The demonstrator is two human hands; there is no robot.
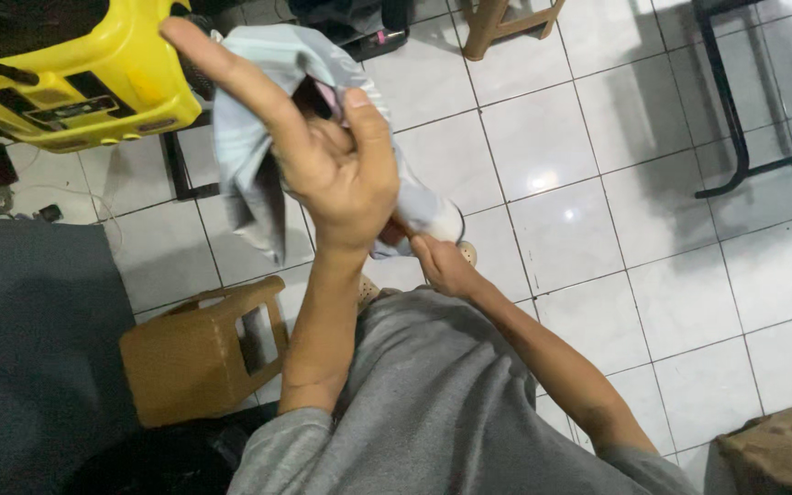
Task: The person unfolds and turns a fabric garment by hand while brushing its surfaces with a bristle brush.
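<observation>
My left hand [341, 170] is raised in front of me, gripping a light grey-blue cloth [254, 137] with the thumb pressed on it and the index finger stretched up to the left. The cloth drapes over and behind that hand and hangs down to the right. My right hand [442, 266] sits lower, just right of my left wrist, pinching the cloth's pale lower end [437, 220]. A small reddish-brown patch shows between the two hands; I cannot tell what it is.
A yellow machine [75, 78] stands at the top left. A brown plastic stool [199, 357] lies on the white tiled floor [598, 229] beside a dark grey mat [29, 348]. Black metal frame legs [735, 119] stand at the top right, and a brown object [781, 454] sits at the bottom right.
</observation>
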